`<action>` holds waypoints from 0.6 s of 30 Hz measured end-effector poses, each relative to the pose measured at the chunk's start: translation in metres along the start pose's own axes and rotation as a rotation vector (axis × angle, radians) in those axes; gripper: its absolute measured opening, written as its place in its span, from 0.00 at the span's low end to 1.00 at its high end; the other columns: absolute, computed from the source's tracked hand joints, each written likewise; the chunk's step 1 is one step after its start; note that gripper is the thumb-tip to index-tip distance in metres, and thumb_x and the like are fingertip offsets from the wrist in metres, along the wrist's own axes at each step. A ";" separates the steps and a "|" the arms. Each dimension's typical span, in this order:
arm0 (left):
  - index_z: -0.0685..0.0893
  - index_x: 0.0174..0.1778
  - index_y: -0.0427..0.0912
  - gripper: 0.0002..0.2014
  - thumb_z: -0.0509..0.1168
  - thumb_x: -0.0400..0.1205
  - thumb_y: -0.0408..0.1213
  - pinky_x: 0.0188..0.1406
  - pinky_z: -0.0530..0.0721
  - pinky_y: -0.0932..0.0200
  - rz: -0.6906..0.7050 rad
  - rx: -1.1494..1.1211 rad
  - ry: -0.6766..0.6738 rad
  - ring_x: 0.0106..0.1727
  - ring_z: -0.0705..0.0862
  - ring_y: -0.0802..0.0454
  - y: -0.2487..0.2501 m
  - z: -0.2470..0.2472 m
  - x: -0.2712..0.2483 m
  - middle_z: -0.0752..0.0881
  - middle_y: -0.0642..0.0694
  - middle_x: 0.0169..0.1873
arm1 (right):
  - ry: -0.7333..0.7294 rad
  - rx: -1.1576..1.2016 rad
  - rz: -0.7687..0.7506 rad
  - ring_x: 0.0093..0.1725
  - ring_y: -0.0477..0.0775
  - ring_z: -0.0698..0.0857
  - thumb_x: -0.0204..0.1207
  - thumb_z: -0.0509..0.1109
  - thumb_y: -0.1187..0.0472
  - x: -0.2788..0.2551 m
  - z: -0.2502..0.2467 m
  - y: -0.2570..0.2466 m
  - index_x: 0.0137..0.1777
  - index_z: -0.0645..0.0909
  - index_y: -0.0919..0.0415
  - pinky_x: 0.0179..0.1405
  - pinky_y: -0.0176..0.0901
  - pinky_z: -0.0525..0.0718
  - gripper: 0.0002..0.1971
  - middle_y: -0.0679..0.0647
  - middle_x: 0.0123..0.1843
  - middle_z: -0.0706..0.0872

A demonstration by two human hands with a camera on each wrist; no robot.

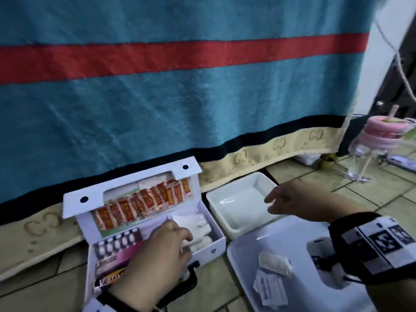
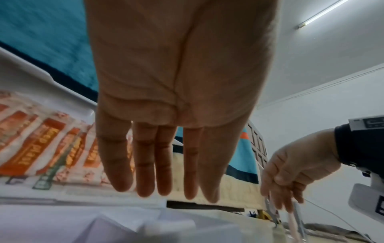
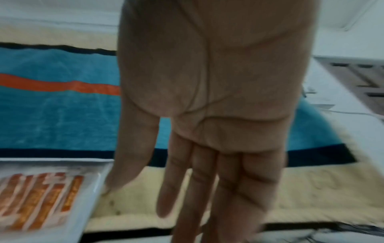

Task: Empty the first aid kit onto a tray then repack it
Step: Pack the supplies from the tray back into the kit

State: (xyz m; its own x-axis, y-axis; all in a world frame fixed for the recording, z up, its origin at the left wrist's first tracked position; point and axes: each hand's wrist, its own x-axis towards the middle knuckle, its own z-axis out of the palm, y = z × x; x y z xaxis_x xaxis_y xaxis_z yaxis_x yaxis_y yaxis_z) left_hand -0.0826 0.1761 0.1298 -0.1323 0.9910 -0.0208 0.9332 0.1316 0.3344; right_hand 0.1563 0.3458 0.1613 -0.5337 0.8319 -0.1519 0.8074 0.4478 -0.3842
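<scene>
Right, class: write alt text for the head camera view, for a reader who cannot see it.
A person's left hand reaches into an open white first aid kit on a tiled floor, while the open right hand hovers over an empty white tub. A white tray nearer the camera holds a few white items, and a teal blanket hangs behind.

At lower left, the first aid kit looks like smooth white plastic; right of it a glossy white tray. Filling the upper frame, a fuzzy cloth blanket; the floor is perhaps glazed tile.
</scene>
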 end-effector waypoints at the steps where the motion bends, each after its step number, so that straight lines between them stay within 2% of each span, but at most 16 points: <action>1: 0.83 0.56 0.58 0.10 0.65 0.80 0.44 0.55 0.73 0.65 0.014 0.007 -0.028 0.58 0.77 0.58 0.001 0.005 0.001 0.76 0.58 0.54 | -0.067 -0.089 0.069 0.45 0.44 0.81 0.72 0.73 0.46 -0.006 0.002 0.012 0.55 0.83 0.44 0.50 0.37 0.78 0.13 0.41 0.41 0.83; 4: 0.86 0.41 0.57 0.08 0.65 0.78 0.38 0.50 0.78 0.64 0.012 0.021 -0.060 0.50 0.81 0.57 0.002 0.017 0.005 0.81 0.57 0.46 | -0.226 -0.206 0.146 0.53 0.46 0.81 0.71 0.72 0.43 -0.016 0.026 0.032 0.64 0.80 0.47 0.55 0.37 0.76 0.21 0.44 0.50 0.81; 6: 0.80 0.31 0.58 0.12 0.64 0.76 0.34 0.49 0.81 0.62 -0.020 0.042 -0.051 0.47 0.83 0.57 0.004 0.021 0.010 0.83 0.55 0.42 | -0.300 -0.223 0.128 0.58 0.49 0.82 0.70 0.73 0.43 -0.023 0.047 0.034 0.62 0.81 0.49 0.58 0.39 0.77 0.22 0.47 0.56 0.85; 7: 0.77 0.29 0.57 0.13 0.64 0.74 0.33 0.48 0.83 0.59 -0.047 0.053 -0.040 0.45 0.84 0.56 0.004 0.020 0.011 0.84 0.55 0.40 | -0.311 -0.247 0.098 0.59 0.50 0.82 0.68 0.74 0.44 -0.023 0.056 0.031 0.61 0.82 0.50 0.59 0.41 0.77 0.22 0.48 0.59 0.86; 10: 0.75 0.30 0.55 0.10 0.64 0.70 0.33 0.44 0.84 0.56 -0.090 0.106 -0.035 0.44 0.83 0.53 0.009 0.020 0.013 0.85 0.52 0.37 | -0.266 -0.338 0.039 0.64 0.54 0.80 0.66 0.77 0.47 -0.029 0.068 0.022 0.63 0.81 0.54 0.58 0.41 0.75 0.25 0.52 0.61 0.84; 12: 0.76 0.30 0.55 0.09 0.63 0.68 0.34 0.43 0.84 0.57 -0.105 0.142 -0.040 0.43 0.83 0.54 0.012 0.021 0.013 0.85 0.51 0.35 | -0.270 -0.382 0.031 0.63 0.56 0.81 0.64 0.79 0.49 -0.030 0.072 0.018 0.62 0.81 0.58 0.57 0.43 0.76 0.27 0.55 0.61 0.84; 15: 0.78 0.31 0.55 0.07 0.63 0.68 0.35 0.42 0.82 0.58 -0.109 0.164 -0.034 0.44 0.83 0.55 0.015 0.022 0.011 0.86 0.52 0.35 | -0.293 -0.455 0.006 0.61 0.59 0.83 0.63 0.81 0.52 -0.028 0.075 0.015 0.58 0.82 0.60 0.60 0.46 0.78 0.25 0.57 0.59 0.85; 18: 0.78 0.30 0.56 0.07 0.64 0.68 0.37 0.40 0.82 0.59 -0.119 0.168 -0.027 0.44 0.84 0.55 0.017 0.022 0.009 0.86 0.53 0.35 | -0.269 -0.469 -0.014 0.58 0.59 0.85 0.63 0.81 0.53 -0.025 0.075 0.016 0.55 0.85 0.61 0.56 0.45 0.81 0.22 0.57 0.56 0.87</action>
State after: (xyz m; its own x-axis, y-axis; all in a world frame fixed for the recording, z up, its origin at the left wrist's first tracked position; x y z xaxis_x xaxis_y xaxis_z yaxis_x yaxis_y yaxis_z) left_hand -0.0609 0.1876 0.1145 -0.2383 0.9682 -0.0764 0.9544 0.2480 0.1663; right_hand 0.1639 0.3073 0.0907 -0.5411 0.7389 -0.4015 0.7924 0.6078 0.0507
